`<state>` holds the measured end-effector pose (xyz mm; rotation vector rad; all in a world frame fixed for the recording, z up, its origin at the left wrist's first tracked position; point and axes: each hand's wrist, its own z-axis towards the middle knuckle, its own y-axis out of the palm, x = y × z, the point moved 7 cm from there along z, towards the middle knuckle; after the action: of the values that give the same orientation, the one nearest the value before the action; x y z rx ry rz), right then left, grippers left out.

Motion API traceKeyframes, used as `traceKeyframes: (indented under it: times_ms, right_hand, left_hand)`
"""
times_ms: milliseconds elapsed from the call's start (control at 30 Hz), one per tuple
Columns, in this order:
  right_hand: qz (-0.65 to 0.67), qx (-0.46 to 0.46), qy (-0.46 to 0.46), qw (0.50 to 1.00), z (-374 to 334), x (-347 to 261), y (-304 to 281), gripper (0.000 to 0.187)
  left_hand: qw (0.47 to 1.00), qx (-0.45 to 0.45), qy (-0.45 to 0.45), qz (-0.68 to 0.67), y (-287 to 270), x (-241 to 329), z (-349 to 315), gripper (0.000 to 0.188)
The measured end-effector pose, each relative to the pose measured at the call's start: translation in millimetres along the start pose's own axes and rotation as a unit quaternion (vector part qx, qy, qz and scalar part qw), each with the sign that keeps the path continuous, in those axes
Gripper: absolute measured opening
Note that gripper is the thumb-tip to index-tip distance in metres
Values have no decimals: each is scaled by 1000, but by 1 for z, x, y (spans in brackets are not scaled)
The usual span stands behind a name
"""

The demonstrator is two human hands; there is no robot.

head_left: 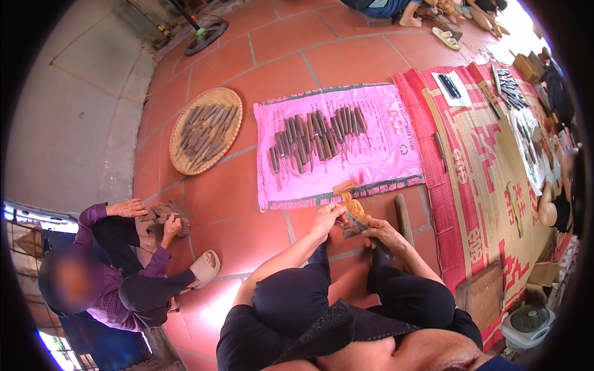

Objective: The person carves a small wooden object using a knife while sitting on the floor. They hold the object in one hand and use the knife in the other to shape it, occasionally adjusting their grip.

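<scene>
Between my feet stands a small carved figure (355, 206) of yellowish wood, on the tiled floor. My left hand (328, 221) is closed against the figure's left side, its fingertips close to the blade of a chisel. My right hand (385, 234) grips that chisel (356, 222), whose blade slants up to the left across the figure. The exact contact of the blade with the wood is too small to make out. Just beyond the figure, a pink plastic sheet (396, 148) carries several carving chisels (309, 139) with dark wooden handles.
A wooden mallet or stick (403, 216) lies right of the figure. A round woven tray (175, 145) holds more chisels. At left, a seated person (117, 272) handles a brown wood piece (167, 217). A patterned mat (470, 161) at right bears tools, a board (482, 290) and a phone (450, 86).
</scene>
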<state>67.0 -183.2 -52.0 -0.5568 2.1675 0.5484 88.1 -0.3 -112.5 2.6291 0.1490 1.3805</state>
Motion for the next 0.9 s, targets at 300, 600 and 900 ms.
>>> traceKeyframes:
  times_ms: [300,600,900]
  right_hand:
    - [59,94,-35,993,4,9,-32,17]
    - [101,125,-56,985,6,15,-36,31]
    - [71,66,-52,994,1,-7,-13,30]
  left_hand:
    - [999,27,-11,-15,-10,-10,-2,24]
    - [999,25,-29,-3,-12,-16,1,24]
    - [998,-56,-16,-13,23,9,-13,20]
